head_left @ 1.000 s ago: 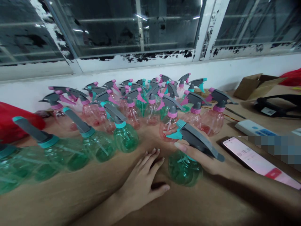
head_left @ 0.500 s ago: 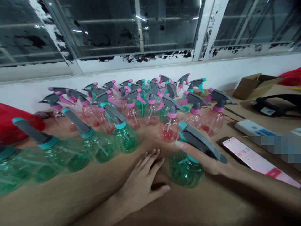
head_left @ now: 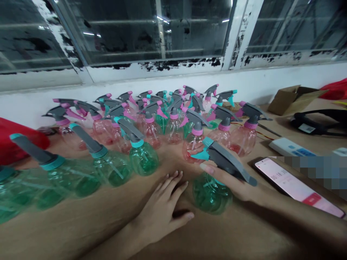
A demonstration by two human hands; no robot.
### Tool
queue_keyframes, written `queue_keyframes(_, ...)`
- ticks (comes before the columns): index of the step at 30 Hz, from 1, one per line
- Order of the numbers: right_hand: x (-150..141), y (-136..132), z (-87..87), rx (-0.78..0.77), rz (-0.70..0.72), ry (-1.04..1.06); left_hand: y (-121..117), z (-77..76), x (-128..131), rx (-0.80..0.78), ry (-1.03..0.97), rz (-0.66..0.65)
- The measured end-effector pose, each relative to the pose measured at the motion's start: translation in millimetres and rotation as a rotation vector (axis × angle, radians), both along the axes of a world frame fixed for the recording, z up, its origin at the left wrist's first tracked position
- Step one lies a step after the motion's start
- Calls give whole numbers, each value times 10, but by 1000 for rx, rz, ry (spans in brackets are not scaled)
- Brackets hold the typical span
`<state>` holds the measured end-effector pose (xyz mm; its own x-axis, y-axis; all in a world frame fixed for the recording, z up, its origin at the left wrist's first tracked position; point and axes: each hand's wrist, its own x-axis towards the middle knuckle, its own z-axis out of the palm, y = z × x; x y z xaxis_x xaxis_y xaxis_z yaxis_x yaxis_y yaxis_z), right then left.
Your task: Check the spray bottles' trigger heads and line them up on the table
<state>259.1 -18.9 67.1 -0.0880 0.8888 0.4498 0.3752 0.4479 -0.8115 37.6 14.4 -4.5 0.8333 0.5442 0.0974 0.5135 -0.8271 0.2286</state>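
Note:
My right hand (head_left: 230, 182) is wrapped round the neck of a green spray bottle (head_left: 211, 193) with a grey head and teal trigger (head_left: 202, 154), which stands on the brown table (head_left: 81, 224). One finger lies by the trigger, which sticks out forward. My left hand (head_left: 162, 209) lies flat on the table just left of that bottle, fingers stretched out, holding nothing. A row of green spray bottles (head_left: 142, 155) runs off to the left. Behind them stand several pink spray bottles (head_left: 245, 139).
A phone (head_left: 295, 187) with a lit pink screen lies at the right. Beyond it are a white power strip (head_left: 288, 147), a black strap (head_left: 320, 124) and an open cardboard box (head_left: 292, 98). A red bag (head_left: 18, 139) sits at the left. A white wall and windows close the back.
The teal trigger, pulled in half a second ago, has sprung back out. The bottle and both hands stay where they were.

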Motion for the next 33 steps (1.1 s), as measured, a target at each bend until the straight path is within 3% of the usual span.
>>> queue_keyframes(33,6,-2,8,41,41,19,3,-14,-3,36,23,-1)
